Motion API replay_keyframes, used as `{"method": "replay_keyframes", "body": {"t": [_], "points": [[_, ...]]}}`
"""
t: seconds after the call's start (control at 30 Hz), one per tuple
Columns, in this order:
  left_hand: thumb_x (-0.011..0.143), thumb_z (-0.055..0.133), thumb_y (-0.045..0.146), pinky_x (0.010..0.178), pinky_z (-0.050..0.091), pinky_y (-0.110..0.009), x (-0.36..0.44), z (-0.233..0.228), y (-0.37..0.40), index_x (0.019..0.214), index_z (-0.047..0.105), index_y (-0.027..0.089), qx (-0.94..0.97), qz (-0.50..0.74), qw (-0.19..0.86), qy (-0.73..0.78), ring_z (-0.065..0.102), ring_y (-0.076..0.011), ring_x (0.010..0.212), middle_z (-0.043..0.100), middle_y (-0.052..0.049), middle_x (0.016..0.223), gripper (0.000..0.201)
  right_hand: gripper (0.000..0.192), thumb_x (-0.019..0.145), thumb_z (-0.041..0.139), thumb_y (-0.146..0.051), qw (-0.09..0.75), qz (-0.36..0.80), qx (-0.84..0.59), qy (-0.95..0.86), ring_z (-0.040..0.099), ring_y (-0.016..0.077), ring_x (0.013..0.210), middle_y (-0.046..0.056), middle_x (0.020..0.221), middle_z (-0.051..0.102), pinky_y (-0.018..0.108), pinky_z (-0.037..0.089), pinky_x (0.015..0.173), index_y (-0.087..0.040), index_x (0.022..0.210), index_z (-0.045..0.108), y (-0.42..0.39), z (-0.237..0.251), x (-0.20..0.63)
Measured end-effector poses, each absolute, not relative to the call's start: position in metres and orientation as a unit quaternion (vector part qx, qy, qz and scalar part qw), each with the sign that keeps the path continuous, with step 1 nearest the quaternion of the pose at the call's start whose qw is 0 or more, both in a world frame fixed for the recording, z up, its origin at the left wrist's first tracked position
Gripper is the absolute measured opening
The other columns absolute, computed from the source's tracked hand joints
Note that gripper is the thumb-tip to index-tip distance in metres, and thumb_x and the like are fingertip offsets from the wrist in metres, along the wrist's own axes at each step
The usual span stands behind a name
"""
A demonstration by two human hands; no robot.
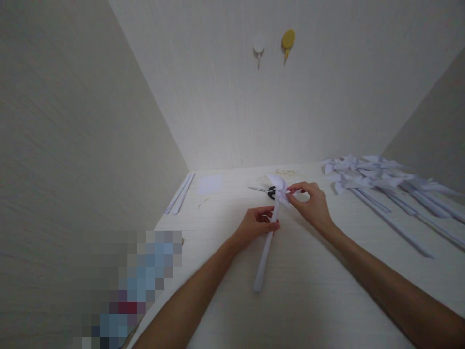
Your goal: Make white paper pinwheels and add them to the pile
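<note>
The left hand (256, 224) was closed around the upper part of a white rolled-paper stick (266, 249), steadying it with its lower end resting on the pale wood-grain tabletop (301, 291). The right hand (313, 203) pinched, in a narrow fingertip grip, the white folded-paper pinwheel head (279, 190) at the stick's top, apparently to keep the vanes positioned against the stick. Black-handled scissors (264, 190) lay just behind the pinwheel head, within reach. A group of finished white paper pinwheels (381, 184) lay together at the right, well apart from the hands. Two white paper strips (180, 193) and a white paper square (210, 184) lay at the left rear. Two wall hooks, one white (258, 46) and one yellow (287, 41), were fixed above.
</note>
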State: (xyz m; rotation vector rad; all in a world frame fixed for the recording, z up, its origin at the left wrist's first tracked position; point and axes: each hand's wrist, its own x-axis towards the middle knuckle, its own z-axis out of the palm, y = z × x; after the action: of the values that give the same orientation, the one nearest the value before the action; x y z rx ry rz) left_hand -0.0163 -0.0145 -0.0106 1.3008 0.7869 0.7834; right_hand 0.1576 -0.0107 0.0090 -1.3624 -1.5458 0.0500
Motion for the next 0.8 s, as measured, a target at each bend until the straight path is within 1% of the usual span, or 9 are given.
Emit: {"method": "replay_keyframes", "body": {"t": [0.13,0.33,0.53,0.63,0.8], "points": [[0.052,0.072,0.025,0.053,0.041,-0.021,-0.016,-0.012,-0.014,0.100,0.060,0.014,0.579,0.344,0.652,0.348,0.052,-0.0083,0.057,0.062,-0.004,0.078,0.050,0.005,0.066,0.057,-0.024,0.476,0.004,-0.551,-0.686,0.050,0.0208,0.077,0.002,0.073,0.063,0.036,0.033,0.071,-0.022,0.068,0.061,-0.009,0.016,0.162],[0.051,0.072,0.025,0.055,0.041,-0.021,-0.015,-0.014,-0.013,0.098,0.061,0.014,0.591,0.344,0.644,0.343,0.051,-0.0077,0.056,0.062,-0.005,0.077,0.049,0.008,0.062,0.058,-0.019,0.429,0.055,-0.535,-0.726,0.052,0.0184,0.069,0.001,0.069,0.063,0.034,0.037,0.067,-0.021,0.068,0.062,-0.004,0.022,0.169],[0.051,0.072,0.026,0.055,0.042,-0.022,-0.015,-0.015,-0.013,0.098,0.061,0.014,0.594,0.337,0.644,0.344,0.051,-0.0087,0.057,0.063,-0.005,0.078,0.050,0.009,0.063,0.058,-0.022,0.412,0.066,-0.524,-0.743,0.054,0.0176,0.068,0.002,0.071,0.065,0.034,0.038,0.067,-0.022,0.069,0.064,-0.005,0.025,0.170],[0.051,0.072,0.026,0.055,0.042,-0.022,-0.015,-0.014,-0.013,0.098,0.062,0.015,0.593,0.337,0.645,0.345,0.051,-0.0084,0.057,0.063,-0.005,0.078,0.050,0.009,0.064,0.058,-0.024,0.419,0.062,-0.526,-0.738,0.053,0.0170,0.066,0.002,0.069,0.063,0.033,0.038,0.066,-0.022,0.070,0.064,-0.005,0.025,0.169],[0.052,0.071,0.023,0.054,0.040,-0.021,-0.015,-0.011,-0.014,0.100,0.061,0.015,0.603,0.331,0.639,0.345,0.050,-0.0076,0.056,0.062,-0.004,0.077,0.050,0.007,0.062,0.057,-0.020,0.412,0.050,-0.530,-0.739,0.053,0.0171,0.066,0.002,0.065,0.061,0.032,0.038,0.064,-0.020,0.067,0.062,-0.005,0.024,0.168]]}}
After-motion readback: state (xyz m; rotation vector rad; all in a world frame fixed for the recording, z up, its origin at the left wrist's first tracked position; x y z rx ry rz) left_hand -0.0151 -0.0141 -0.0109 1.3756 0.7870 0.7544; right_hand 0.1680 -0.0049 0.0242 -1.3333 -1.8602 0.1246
